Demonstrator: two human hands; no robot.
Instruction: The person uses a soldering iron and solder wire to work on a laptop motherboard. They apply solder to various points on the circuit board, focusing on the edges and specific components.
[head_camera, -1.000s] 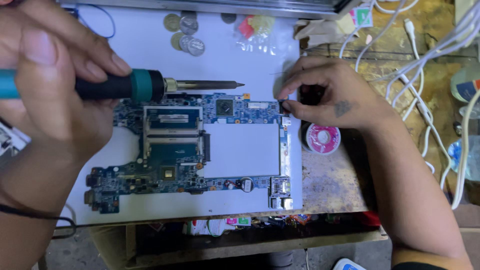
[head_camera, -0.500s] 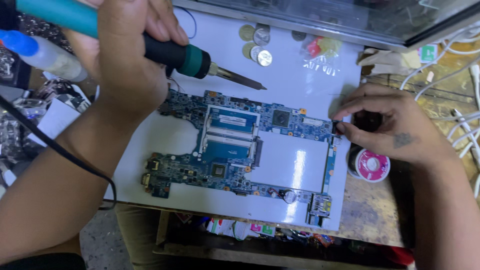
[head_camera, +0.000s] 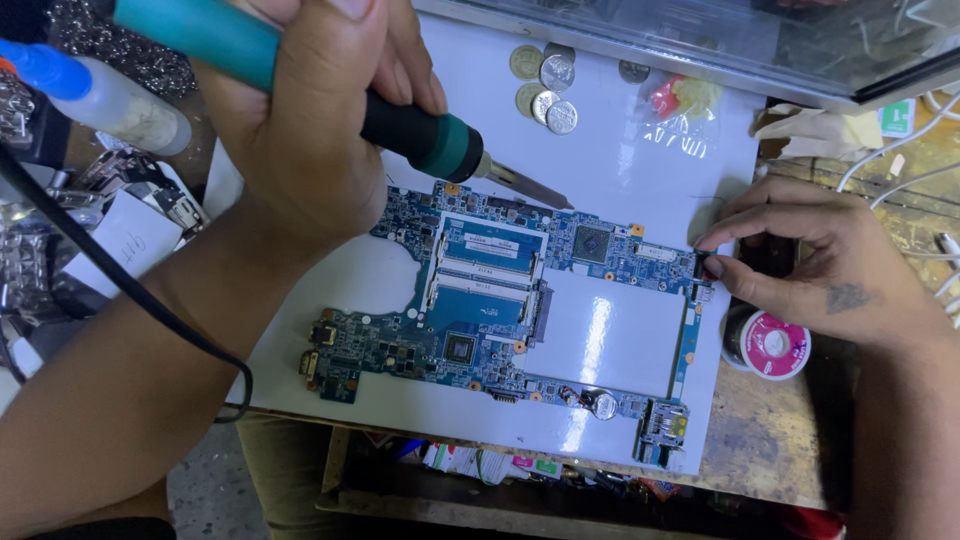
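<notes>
Left hand (head_camera: 300, 130) grips soldering iron (head_camera: 400, 130) (tip down) over blue circuit board (head_camera: 500, 290).

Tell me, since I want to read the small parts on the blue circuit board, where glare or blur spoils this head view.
Head view: bright streaks of glare lie on the glossy white sheet beside the blue circuit board, which stays fairly sharp; the left hand gripping the teal-handled soldering iron looms large and slightly soft near the lens; the right hand at the board's edge is evenly lit.

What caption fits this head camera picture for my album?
Left hand holds a soldering iron above a blue circuit board while the right hand touches its edge.
</notes>
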